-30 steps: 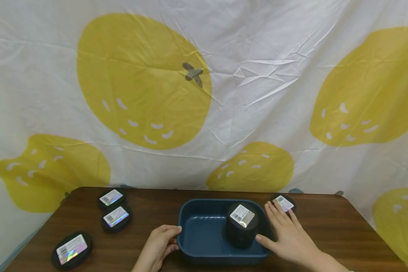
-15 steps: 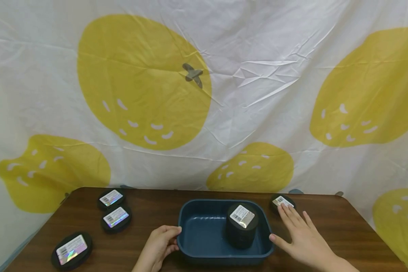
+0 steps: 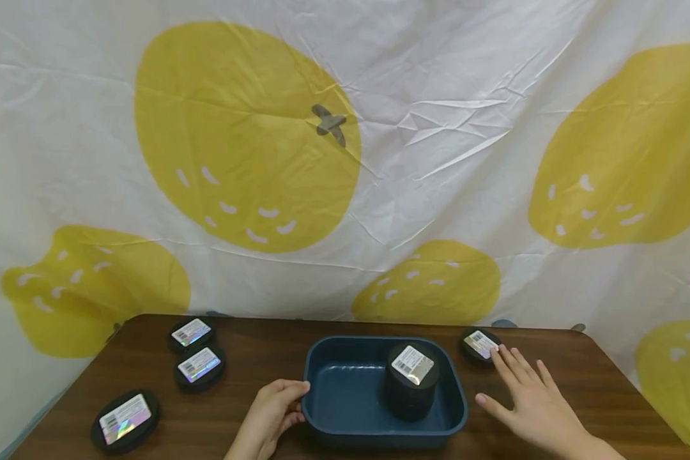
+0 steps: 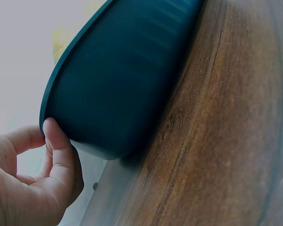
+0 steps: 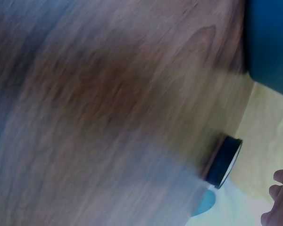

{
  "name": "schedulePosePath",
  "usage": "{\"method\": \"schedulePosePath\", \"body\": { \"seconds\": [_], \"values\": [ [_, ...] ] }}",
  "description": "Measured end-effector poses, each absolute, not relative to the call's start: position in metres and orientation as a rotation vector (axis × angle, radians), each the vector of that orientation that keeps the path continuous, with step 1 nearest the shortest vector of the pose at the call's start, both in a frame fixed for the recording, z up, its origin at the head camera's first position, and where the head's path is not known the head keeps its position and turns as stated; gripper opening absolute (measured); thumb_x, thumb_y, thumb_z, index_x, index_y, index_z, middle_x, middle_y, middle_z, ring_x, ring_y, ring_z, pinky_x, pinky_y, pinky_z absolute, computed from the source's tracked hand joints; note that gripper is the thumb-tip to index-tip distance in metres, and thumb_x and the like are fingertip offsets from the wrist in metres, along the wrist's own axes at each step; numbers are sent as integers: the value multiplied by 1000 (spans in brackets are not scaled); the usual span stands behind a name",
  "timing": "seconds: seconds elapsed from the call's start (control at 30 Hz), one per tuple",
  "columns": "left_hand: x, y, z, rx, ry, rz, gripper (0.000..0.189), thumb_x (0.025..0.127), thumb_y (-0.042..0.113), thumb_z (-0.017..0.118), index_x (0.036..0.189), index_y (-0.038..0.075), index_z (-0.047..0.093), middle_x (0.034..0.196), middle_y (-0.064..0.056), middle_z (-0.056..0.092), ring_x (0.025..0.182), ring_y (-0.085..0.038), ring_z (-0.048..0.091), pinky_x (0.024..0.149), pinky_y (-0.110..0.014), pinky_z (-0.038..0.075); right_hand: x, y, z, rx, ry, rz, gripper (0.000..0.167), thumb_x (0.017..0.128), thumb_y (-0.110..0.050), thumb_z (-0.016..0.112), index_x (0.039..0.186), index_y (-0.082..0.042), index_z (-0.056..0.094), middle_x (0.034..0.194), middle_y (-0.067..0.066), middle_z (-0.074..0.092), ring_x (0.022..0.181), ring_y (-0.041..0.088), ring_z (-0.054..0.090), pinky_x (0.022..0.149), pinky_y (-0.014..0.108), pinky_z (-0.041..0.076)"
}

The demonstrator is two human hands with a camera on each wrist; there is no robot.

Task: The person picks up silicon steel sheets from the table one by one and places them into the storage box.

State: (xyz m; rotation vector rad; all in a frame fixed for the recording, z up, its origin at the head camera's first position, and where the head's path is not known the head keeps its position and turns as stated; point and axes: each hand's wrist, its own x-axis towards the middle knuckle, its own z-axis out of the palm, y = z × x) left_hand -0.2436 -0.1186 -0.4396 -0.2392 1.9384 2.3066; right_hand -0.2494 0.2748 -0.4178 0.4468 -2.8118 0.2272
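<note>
A blue plastic basin [image 3: 345, 399] stands on the wooden table. Thumb and fingers of my left hand [image 3: 267, 412] pinch its left rim, seen close up in the left wrist view. Inside, on the right, rises a stack of round black lidded containers [image 3: 411, 386] with a silvery barcode label on top. My right hand [image 3: 537, 406] hovers right of the basin with fingers spread and holds nothing. Its fingertips overlap the edge of a single flat black round container [image 3: 478, 345] at the back right. In the right wrist view that container [image 5: 224, 162] appears apart from the fingers [image 5: 280, 193].
On the left of the table [image 3: 253, 358] lie more flat black labelled containers: one at the back [image 3: 191, 333], one just in front of it [image 3: 200, 367], and one nearer the front edge [image 3: 125, 423]. A white curtain [image 3: 437, 191] with yellow fruit prints hangs behind the table.
My right hand has drawn away to the right, from beside the stack in the basin to near the back right container. The left hand keeps its hold on the rim.
</note>
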Motion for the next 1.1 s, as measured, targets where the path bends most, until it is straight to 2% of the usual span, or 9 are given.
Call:
{"method": "schedulePosePath", "body": {
  "seconds": [0.13,0.37,0.5,0.73,0.97,1.1],
  "values": [
    [-244,-119,-439,-237,1940,2310,17,86,10,59,92,-5,56,72,-4,53,62,-11,51,56,-21,47,-253,281,-418,410,-2861,250,81,88,-54,53,142,3,32,146,24,28,135,41,22,110,53,-8],
    [-245,-120,-438,-237,1941,2314,17,86,10,59,93,-5,55,72,-4,53,62,-11,51,56,-21,47,-263,289,-416,388,-2830,240,83,87,-55,54,141,4,31,145,28,29,133,43,24,110,56,0],
    [-244,-120,-438,-240,1941,2315,17,85,11,60,92,-5,56,72,-4,53,62,-11,50,56,-21,47,-269,294,-417,371,-2841,253,85,87,-55,54,142,5,29,144,29,28,133,44,23,110,56,-1],
    [-244,-121,-439,-244,1933,2313,16,85,11,60,91,-3,56,71,-3,53,61,-11,51,56,-21,48,-280,298,-420,351,-2854,281,89,85,-53,59,140,9,28,142,34,27,131,48,24,108,60,7],
    [-244,-119,-439,-237,1926,2306,16,85,11,60,91,-3,56,71,-4,53,61,-10,51,56,-21,48,-294,300,-426,329,-2871,286,101,76,-58,66,139,12,28,139,37,28,128,51,26,101,65,19],
    [-244,-119,-439,-235,1925,2304,16,85,11,60,92,-3,56,71,-3,53,61,-10,51,55,-20,48,-303,298,-429,314,-2866,294,102,75,-57,67,137,15,29,137,39,29,126,53,26,100,65,21]
  ]
}}
